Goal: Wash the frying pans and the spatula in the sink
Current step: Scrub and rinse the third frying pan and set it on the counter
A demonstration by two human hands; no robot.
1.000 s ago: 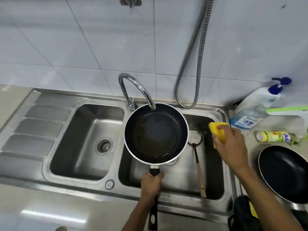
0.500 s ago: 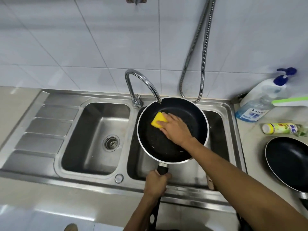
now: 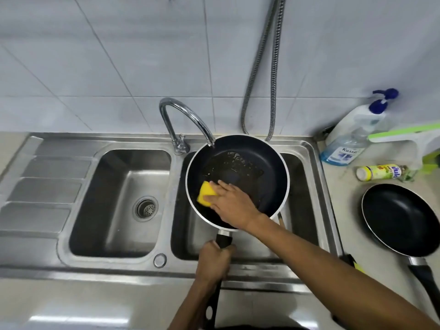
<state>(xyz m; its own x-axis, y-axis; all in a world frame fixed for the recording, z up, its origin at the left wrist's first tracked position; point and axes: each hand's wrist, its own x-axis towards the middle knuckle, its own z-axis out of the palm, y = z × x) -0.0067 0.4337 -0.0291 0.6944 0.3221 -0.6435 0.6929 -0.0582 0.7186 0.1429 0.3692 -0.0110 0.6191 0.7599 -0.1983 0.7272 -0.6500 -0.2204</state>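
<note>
1. Centrally, we list a round black non-stick frying pan with a pale metal rim (image 3: 257,163), held over the right basin of the stainless steel double sink (image 3: 119,265). Its floor shows a wet sheen.
2. Left hand (image 3: 214,260): fingers curled round the pan's black handle, just below the rim.
3. Right hand (image 3: 234,203): inside the pan, fingers laid out flat on a yellow rectangular sponge (image 3: 204,192), pressing it to the pan's near-left wall.
4. Wooden-handled spatula (image 3: 281,220): we see only a short piece of handle past the pan's near-right rim, down in the right basin.
5. Curved chrome tap (image 3: 183,115): its spout ends above the pan's far-left rim.
6. Second black frying pan (image 3: 400,217): flat on the pale surface (image 3: 345,198) to the right of the sink, handle towards us.
7. White pump bottle with a blue top (image 3: 352,139): upright at the back of the surface. A small yellow-green bottle (image 3: 378,172) lies on its side between it and the second pan.
</note>
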